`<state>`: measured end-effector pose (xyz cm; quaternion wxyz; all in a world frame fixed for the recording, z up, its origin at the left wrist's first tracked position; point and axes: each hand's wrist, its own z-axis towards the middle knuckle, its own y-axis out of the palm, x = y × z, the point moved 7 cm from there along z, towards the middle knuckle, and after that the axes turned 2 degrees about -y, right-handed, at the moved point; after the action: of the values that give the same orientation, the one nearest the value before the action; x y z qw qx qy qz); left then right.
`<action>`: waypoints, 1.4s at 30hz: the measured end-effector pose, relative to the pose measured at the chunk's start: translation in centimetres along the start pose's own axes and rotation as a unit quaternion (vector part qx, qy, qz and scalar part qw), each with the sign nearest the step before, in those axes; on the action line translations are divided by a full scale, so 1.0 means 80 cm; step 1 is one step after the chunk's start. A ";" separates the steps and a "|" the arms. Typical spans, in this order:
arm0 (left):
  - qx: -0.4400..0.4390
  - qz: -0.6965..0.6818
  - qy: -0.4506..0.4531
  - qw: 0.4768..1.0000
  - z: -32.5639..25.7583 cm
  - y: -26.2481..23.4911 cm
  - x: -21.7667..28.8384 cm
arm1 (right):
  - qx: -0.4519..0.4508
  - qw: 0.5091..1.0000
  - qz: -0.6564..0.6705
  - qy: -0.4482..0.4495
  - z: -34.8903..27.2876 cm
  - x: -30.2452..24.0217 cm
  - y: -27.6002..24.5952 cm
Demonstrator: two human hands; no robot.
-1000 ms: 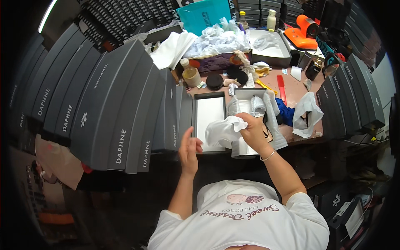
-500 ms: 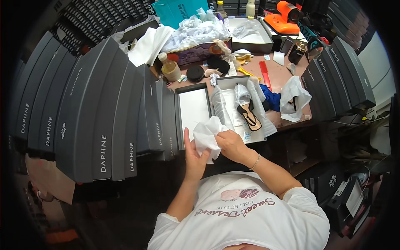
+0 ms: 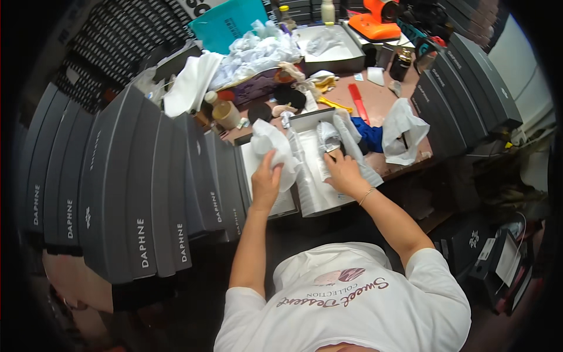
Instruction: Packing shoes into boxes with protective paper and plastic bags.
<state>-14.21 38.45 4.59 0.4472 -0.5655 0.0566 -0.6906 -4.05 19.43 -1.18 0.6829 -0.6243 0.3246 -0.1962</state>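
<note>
My left hand (image 3: 265, 183) grips a crumpled piece of white tissue paper (image 3: 268, 144), raised over a shallow white-lined box part (image 3: 282, 205). Whether anything is inside the paper is hidden. To its right, an open shoebox (image 3: 319, 202) lined with white paper holds a black slingback sandal, its front end covered by a pale wrapping (image 3: 329, 136). Reaching into this box, my right hand (image 3: 347, 176) has its fingers closed around the sandal's dark part, which they mostly cover.
Tall dark shoeboxes (image 3: 126, 193) stand in a row at left, more boxes (image 3: 460, 105) at right. Behind lie a heap of crumpled tissue (image 3: 255, 53), a glue bottle (image 3: 224, 111), a red brush (image 3: 357, 102), a blue cloth (image 3: 368, 136) and a white-wrapped item (image 3: 404, 132).
My right hand has left the tissue paper and moved into the shoebox onto the sandal. My left hand has lifted the paper farther away from me. The whole view has shifted slightly.
</note>
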 end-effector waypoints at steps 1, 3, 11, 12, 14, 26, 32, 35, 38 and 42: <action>0.016 -0.037 -0.002 0.999 -0.007 0.006 -0.015 | -0.012 1.000 0.024 0.014 0.002 0.005 0.005; 0.056 -0.027 -0.002 0.998 0.002 0.005 0.000 | -0.050 0.997 0.055 0.030 0.010 0.017 0.018; 0.153 -0.029 -0.079 0.985 0.035 -0.022 -0.035 | -0.016 0.868 0.493 -0.063 -0.058 -0.013 -0.158; 0.154 -0.087 -0.106 0.978 0.036 -0.021 -0.031 | -0.090 0.799 0.592 -0.057 -0.082 -0.024 -0.176; 0.149 -0.206 -0.149 0.956 0.043 -0.012 -0.006 | -0.191 0.625 0.754 -0.067 -0.123 -0.045 -0.178; -0.102 -0.015 0.004 0.995 -0.019 -0.038 0.061 | -0.101 0.488 0.865 0.058 -0.093 -0.035 -0.093; 0.017 -0.068 0.036 0.997 -0.008 -0.045 0.084 | -0.190 0.192 0.962 0.033 -0.094 -0.048 -0.064; 0.038 -0.067 0.046 0.996 -0.001 -0.042 0.099 | -0.182 0.157 0.969 0.061 -0.093 -0.058 -0.067; 0.006 -0.077 0.048 0.996 -0.005 -0.034 0.119 | -0.201 0.134 0.968 0.066 -0.091 -0.062 -0.063; -0.016 -0.122 0.062 0.990 -0.023 -0.036 0.164 | -0.129 0.211 0.952 0.179 -0.078 -0.065 -0.058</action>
<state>-16.83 30.38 15.19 0.3461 -0.5315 0.0251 -0.7728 -11.44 17.77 4.33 0.1926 0.1246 0.8103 0.5392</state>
